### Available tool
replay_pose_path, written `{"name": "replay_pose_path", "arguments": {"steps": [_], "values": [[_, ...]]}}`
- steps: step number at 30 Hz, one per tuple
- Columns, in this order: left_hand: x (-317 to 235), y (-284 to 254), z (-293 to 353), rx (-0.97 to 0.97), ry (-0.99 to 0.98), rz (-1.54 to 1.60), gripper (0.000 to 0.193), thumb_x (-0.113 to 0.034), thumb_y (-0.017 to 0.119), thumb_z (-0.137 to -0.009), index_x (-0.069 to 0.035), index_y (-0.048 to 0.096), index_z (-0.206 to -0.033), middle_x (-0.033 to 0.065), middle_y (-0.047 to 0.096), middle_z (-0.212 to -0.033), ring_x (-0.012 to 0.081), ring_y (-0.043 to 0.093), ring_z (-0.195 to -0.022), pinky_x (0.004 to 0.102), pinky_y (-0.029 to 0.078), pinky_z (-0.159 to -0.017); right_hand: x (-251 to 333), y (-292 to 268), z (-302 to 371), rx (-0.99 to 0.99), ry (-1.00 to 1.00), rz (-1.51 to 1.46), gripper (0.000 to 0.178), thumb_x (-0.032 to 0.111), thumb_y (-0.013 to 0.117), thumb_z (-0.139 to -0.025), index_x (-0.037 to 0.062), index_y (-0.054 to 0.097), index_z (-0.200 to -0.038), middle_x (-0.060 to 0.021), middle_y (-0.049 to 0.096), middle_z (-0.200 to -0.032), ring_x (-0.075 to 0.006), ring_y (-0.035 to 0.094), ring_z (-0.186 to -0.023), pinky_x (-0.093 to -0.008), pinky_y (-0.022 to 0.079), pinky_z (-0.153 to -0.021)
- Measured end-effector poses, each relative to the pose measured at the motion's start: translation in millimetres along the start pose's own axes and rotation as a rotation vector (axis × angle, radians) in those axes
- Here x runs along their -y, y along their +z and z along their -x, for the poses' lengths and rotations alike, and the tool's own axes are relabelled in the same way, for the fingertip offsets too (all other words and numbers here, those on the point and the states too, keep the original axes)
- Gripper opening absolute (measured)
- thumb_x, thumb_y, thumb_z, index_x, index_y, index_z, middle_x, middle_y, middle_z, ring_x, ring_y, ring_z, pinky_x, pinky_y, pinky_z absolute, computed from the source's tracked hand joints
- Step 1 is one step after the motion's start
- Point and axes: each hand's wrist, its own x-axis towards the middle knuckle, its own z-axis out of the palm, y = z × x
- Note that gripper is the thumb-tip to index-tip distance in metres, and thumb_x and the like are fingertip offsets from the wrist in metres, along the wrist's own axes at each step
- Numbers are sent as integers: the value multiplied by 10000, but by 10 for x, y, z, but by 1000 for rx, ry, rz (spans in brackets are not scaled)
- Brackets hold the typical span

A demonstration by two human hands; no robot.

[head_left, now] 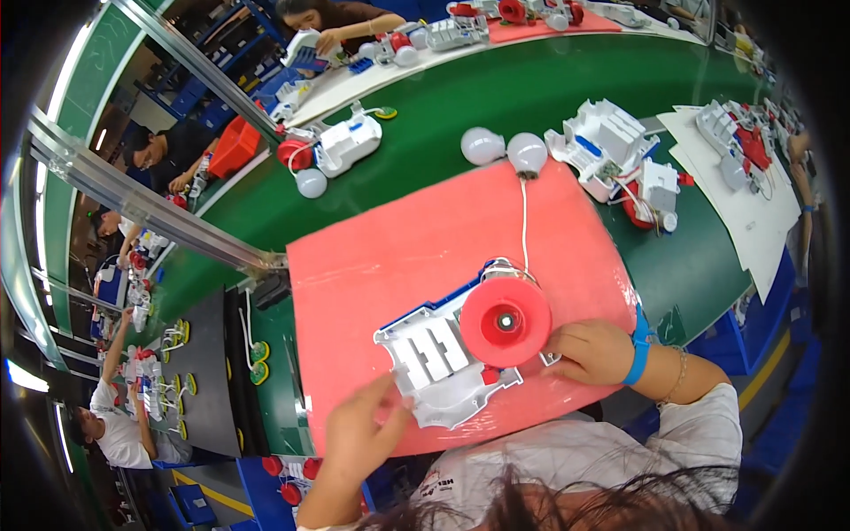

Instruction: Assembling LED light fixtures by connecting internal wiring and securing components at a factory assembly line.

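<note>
A white plastic housing half [434, 354] with a blue edge strip lies on the pink mat [354, 265] before me. Set into its right end is a red horn-shaped cone [505, 322] with a small round metallic piece at its centre. My left hand [365, 427] is at the housing's left edge, thumb and forefinger apart and touching or nearly touching it. With bent fingers, my right hand [591, 351] grips a small white projecting part at the right end; the fingertips are partly hidden. A white wire runs from the cone to a bulb [527, 155] at the mat's far edge.
Another bulb [482, 146] sits beside the first. White housings [602, 142] with red cones lie far right, near white sheets [730, 190]. A further assembly [348, 143] is far left. Beside a metal post [150, 199] runs a black belt [208, 372]. Other people work along the left and far side.
</note>
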Motion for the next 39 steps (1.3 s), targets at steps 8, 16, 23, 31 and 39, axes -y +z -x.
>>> {"name": "replay_pose_path", "arguments": {"steps": [8, 16, 23, 31, 39], "values": [[-696, 393, -929, 184, 809, -174, 736, -242, 769, -569, -81, 440, -1207, 181, 342, -1300, 364, 413, -1137, 406, 402, -918, -5, 74, 87, -30, -1, -81, 274, 266, 672, -716, 55, 551, -842, -115, 537, -762, -293, 537, -708, -377, 440, -631], [-437, 245, -1405, 179, -109, 914, 468, -321, 613, -791, -9, 485, -1116, 75, 563, -898, 174, 587, -757, 290, 483, -675, -15, 39, 166, -33, 24, -155, 243, 242, 674, -724, 86, 574, -882, -71, 580, -797, -255, 556, -718, -357, 445, -650], [-333, 433, -1464, 58, -193, 941, 516, -450, 464, -865, -11, 465, -1135, 56, 554, -858, 148, 534, -788, 266, 436, -707, -164, -52, 152, 127, 141, -429, 240, 225, 675, -737, 75, 593, -906, -74, 578, -789, -218, 562, -700, -324, 448, -631], [134, 53, -1173, -236, 112, 3, 367, -219, 406, -890, 55, 512, -1110, 265, 548, -1060, 386, 520, -1006, 410, 397, -885, -73, -51, 47, 118, 52, -389, 224, 158, 678, -712, 39, 604, -886, -113, 593, -787, -256, 575, -726, -344, 450, -639], [2116, -703, 17, -875, -294, -687, 351, -194, 545, -801, 15, 532, -1083, 269, 450, -1200, 458, 389, -1123, 472, 323, -955, -37, -64, 129, -45, 149, -449, 262, 174, 664, -639, -5, 610, -822, -127, 606, -781, -261, 571, -694, -326, 443, -623]]}}
